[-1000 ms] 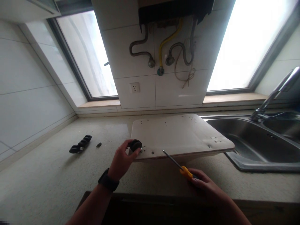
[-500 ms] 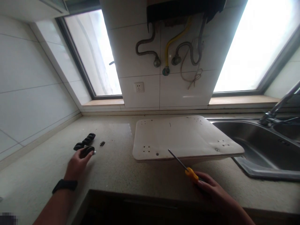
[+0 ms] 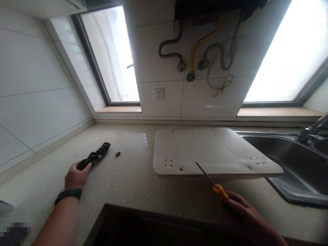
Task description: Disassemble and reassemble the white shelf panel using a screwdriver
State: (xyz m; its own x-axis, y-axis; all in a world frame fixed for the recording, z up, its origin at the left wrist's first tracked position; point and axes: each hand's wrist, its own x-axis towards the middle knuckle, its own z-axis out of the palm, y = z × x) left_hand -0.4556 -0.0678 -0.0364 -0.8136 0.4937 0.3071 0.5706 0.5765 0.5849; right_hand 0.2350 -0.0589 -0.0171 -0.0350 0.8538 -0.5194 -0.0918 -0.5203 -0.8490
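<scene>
Two grips show: the left hand (image 3: 76,176) clasps the nearest black wheel (image 3: 82,164), the right hand (image 3: 239,205) a yellow-handled screwdriver (image 3: 219,191).

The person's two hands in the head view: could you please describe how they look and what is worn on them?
The left hand is ungloved, with a dark black wristband, perhaps a watch, around its wrist. The right hand is also ungloved, and no band shows at its wrist. No sleeves are visible.
</scene>
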